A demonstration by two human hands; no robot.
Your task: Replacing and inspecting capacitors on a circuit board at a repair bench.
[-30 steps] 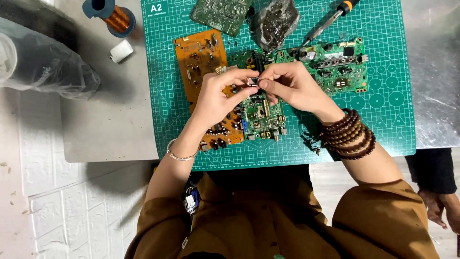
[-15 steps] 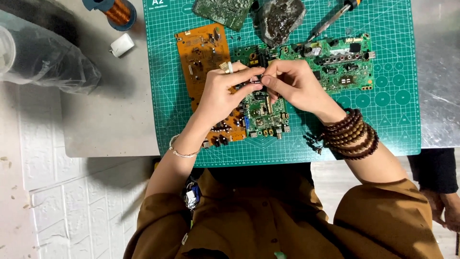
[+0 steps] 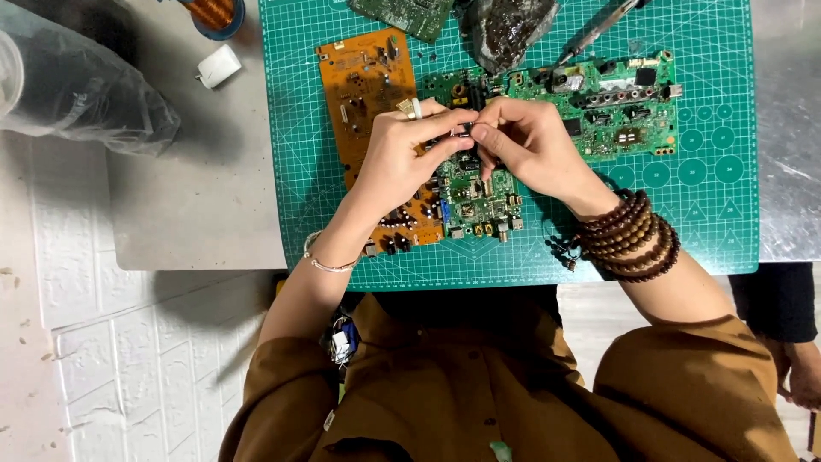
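a: where's the small dark part [image 3: 463, 131]?
b: i see it pinched between my left hand [image 3: 400, 158] and right hand [image 3: 528, 144], above the green board [image 3: 475, 195] mid-mat [image 3: 710, 231].
a: around it?
b: orange board [image 3: 369, 94] toward the mat's left edge, soldering iron [image 3: 599, 27] at its top edge.

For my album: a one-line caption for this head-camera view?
Both hands, left hand and right hand, pinch a small part over a green circuit board on a cutting mat.

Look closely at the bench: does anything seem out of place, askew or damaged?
Nothing looks damaged. The orange circuit board lies askew, partly under the left hand. The green circuit board sits slightly tilted by the right hand. Both hands pinch a small dark part.
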